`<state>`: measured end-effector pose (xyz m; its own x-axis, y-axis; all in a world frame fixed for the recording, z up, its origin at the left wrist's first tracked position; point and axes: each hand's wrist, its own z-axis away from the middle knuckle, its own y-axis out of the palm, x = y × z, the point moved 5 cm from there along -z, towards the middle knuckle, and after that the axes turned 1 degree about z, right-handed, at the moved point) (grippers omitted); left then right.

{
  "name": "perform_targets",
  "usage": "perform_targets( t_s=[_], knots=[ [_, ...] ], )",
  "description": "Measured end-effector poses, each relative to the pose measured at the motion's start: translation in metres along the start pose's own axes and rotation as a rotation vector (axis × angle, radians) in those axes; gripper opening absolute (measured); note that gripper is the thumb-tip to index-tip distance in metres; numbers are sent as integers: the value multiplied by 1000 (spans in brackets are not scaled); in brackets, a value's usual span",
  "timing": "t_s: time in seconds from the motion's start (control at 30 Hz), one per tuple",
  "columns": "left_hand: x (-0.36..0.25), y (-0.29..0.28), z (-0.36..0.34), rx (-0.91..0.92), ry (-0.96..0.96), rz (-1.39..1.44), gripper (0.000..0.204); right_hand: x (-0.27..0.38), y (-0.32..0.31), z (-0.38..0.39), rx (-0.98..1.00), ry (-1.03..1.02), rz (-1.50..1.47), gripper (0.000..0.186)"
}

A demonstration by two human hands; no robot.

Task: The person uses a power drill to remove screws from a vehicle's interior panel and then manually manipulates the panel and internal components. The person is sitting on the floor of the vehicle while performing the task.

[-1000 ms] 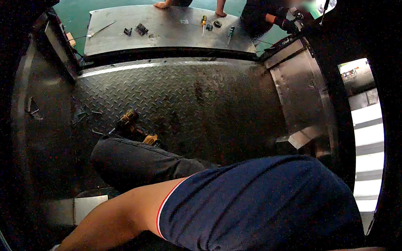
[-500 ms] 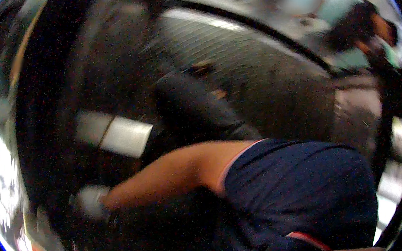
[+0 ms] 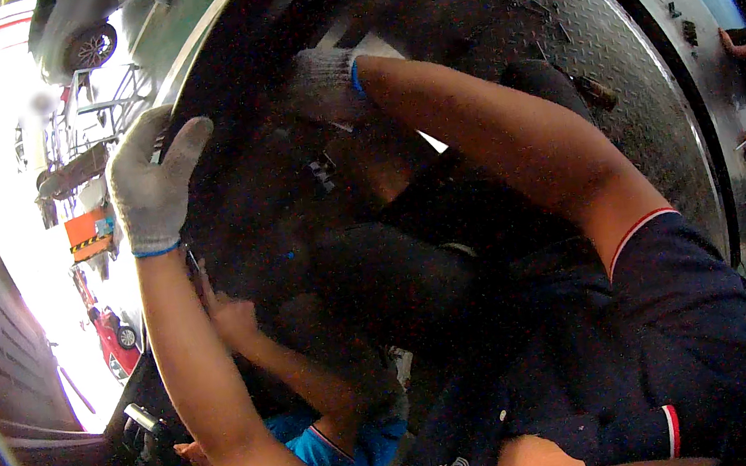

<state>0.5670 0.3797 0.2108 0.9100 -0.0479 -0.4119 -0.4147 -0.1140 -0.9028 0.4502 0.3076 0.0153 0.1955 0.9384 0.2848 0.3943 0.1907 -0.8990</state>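
Note:
My left hand (image 3: 151,180), in a pale knit glove with a blue cuff, is raised at the bright left opening, against the dark edge (image 3: 198,73) of the enclosure, with thumb spread from fingers. My right hand (image 3: 328,82), gloved alike, reaches into the shadowed part near the top middle; its fingers are too dark to make out, and so is anything it holds. Below and beside my left hand, another person's bare hand (image 3: 231,318) is near the same edge, the arm running to a blue sleeve (image 3: 353,461). A silver cylindrical part (image 3: 144,417) is at lower left.
A diamond-plate floor (image 3: 648,146) with a power tool (image 3: 596,92) lies at right. Beyond it, small tools rest on a metal plate (image 3: 728,119), where another hand (image 3: 738,49) shows. Through the left opening are a red car (image 3: 114,341), an orange case (image 3: 87,230) and a wheel (image 3: 92,46).
My view has swung left, so the floor and plate now lie at the right. Both my gloved hands have risen into the upper middle and left. Another person's arm in blue has appeared.

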Motion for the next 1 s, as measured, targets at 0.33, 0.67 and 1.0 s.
perform_targets(
  t_s=[0.33, 0.67, 1.0],
  knots=[
    [-13, -3, -6, 51, -23, -117, 40, -1, -41, 9, 149, 117, -18, 36],
    [-18, 0, 1, 12, 13, -109, 42, 7, -46, 2, 134, 111, -101, 32],
    [-25, -4, 4, -25, 59, -130, 54, 53, -37, 75, -299, 500, -1184, 36]
  ],
)
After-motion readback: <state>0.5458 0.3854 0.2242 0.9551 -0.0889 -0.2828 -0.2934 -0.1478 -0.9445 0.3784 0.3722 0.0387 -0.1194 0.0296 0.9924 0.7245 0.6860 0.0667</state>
